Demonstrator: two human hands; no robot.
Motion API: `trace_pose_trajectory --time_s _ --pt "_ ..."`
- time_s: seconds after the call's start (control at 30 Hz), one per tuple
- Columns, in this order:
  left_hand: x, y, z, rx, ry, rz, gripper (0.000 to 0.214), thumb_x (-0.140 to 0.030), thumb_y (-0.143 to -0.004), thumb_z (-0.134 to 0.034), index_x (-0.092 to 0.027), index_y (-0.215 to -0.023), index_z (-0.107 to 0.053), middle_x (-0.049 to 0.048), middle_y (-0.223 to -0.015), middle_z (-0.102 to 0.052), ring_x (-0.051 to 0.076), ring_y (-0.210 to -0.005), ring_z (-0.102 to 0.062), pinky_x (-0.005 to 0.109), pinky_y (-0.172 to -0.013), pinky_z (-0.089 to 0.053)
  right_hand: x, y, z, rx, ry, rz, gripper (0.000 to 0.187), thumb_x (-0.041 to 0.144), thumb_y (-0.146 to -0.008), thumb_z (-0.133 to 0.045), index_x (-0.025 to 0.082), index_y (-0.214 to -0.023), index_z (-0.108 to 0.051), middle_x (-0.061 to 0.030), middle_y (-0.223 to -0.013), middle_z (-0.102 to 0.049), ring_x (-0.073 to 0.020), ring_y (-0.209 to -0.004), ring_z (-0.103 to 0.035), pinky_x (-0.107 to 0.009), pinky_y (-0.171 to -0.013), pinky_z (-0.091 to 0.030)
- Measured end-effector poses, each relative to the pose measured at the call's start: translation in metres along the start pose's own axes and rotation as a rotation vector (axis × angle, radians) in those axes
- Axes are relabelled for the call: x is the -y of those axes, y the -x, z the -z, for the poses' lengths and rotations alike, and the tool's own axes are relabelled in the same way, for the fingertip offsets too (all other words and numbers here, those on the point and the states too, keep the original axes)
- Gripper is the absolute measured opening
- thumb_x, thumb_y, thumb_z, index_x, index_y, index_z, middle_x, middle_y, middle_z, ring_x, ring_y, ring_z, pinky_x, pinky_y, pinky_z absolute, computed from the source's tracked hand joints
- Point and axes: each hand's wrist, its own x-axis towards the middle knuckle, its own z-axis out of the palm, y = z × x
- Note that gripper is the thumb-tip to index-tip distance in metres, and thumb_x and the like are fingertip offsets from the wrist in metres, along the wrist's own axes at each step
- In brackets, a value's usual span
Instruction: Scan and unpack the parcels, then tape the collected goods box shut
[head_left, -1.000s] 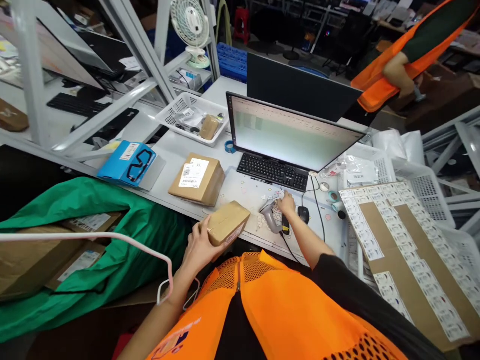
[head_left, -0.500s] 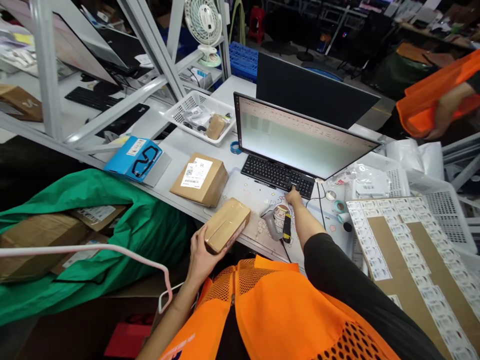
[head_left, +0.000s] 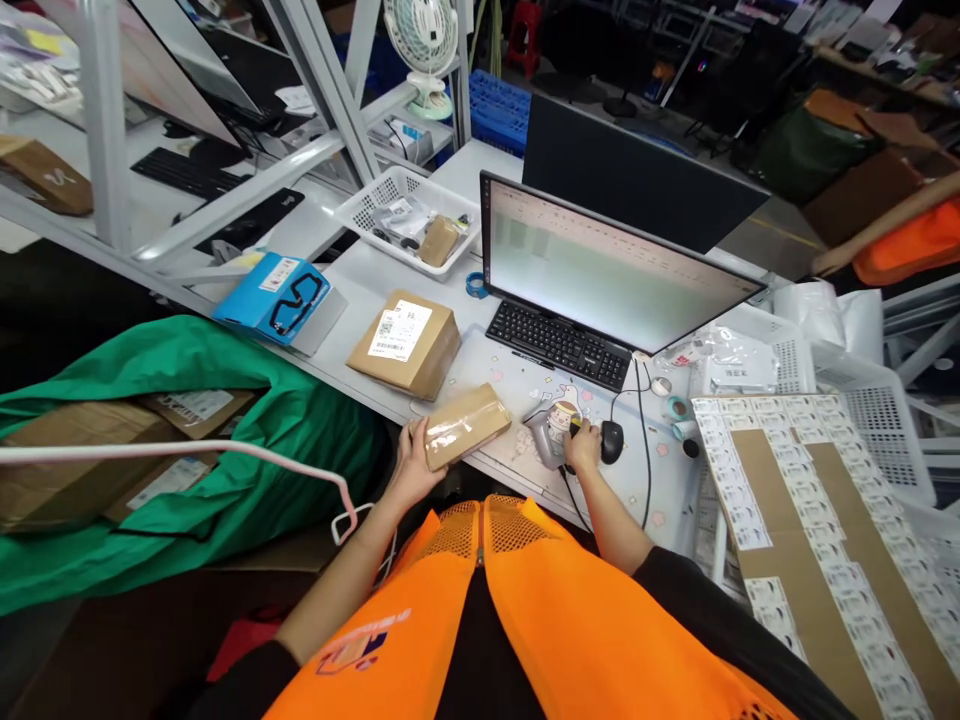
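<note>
My left hand (head_left: pixel 416 458) grips the near left end of a small brown cardboard box (head_left: pixel 466 425), which is tilted at the table's front edge. Shiny tape covers the box's visible face. My right hand (head_left: pixel 583 447) is closed around the yellow and black handle of a grey barcode scanner (head_left: pixel 546 436) lying on the desk mat. Just right of that hand sits a black computer mouse (head_left: pixel 612 441). Behind both is a black keyboard (head_left: pixel 559 345) below a lit monitor (head_left: pixel 600 262). A larger labelled carton (head_left: pixel 420 375) stands behind the small box.
Left are a blue box (head_left: pixel 274 297), a white basket (head_left: pixel 352 215) of small items, and a green sack (head_left: pixel 315 400) holding parcels. A white rail (head_left: pixel 225 450) crosses the lower left. A label-covered cardboard sheet (head_left: pixel 757 455) leans at right. Another person's arm (head_left: pixel 885 228) shows far right.
My right hand has left the keyboard and come back onto the scanner handle, uncovering the mouse. My left hand has turned the small box so another face shows. The other person's arm has shifted.
</note>
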Motion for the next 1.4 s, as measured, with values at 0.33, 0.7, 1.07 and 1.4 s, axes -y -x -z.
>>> trace_pose_trajectory --time_s 0.33,0.7,1.07,1.4 --pt "0.002 -0.030 0.007 0.093 0.035 -0.037 0.130 -0.035 -0.067 -0.098 -0.023 -0.171 -0.021 0.0201 -0.159 -0.032 0.042 -0.154 -0.045 0.057 -0.130 -0.038 0.004 0.023 -0.023 -0.117 -0.060 0.127 0.059 0.029 -0.101 -0.050 0.006 -0.156 -0.050 -0.0263 -0.153 -0.053 -0.0381 -0.139 -0.052 -0.048 -0.118 -0.041" --pt "0.016 -0.032 0.014 0.124 0.046 -0.121 0.125 -0.033 -0.067 -0.097 -0.023 -0.170 -0.026 0.0194 -0.162 -0.030 0.041 -0.156 -0.042 0.055 -0.132 -0.036 0.039 0.032 -0.043 0.051 -0.076 0.131 0.072 0.036 -0.100 -0.062 0.006 -0.163 -0.042 -0.0247 -0.152 -0.058 -0.0351 -0.139 -0.056 -0.039 -0.115 -0.042" --pt "0.013 -0.072 0.021 0.430 0.071 -0.182 0.135 -0.019 -0.069 -0.089 -0.025 -0.176 -0.008 0.0201 -0.179 -0.006 0.040 -0.164 -0.032 0.050 -0.129 -0.041 -0.004 0.006 0.000 -0.097 -0.270 -0.232 0.049 0.026 -0.098 -0.055 0.006 -0.142 -0.061 -0.0297 -0.137 -0.064 -0.0397 -0.130 -0.062 -0.049 -0.110 -0.049" --pt "-0.038 -0.112 -0.017 0.597 0.091 -0.254 0.132 -0.016 -0.067 -0.090 -0.022 -0.176 -0.016 0.0232 -0.180 -0.006 0.042 -0.163 -0.033 0.049 -0.131 -0.036 -0.013 0.047 0.029 0.211 -0.867 -0.008 0.053 0.057 -0.095 -0.066 0.017 -0.129 -0.065 0.0022 -0.059 -0.062 -0.0179 -0.045 -0.055 -0.028 -0.043 -0.048"
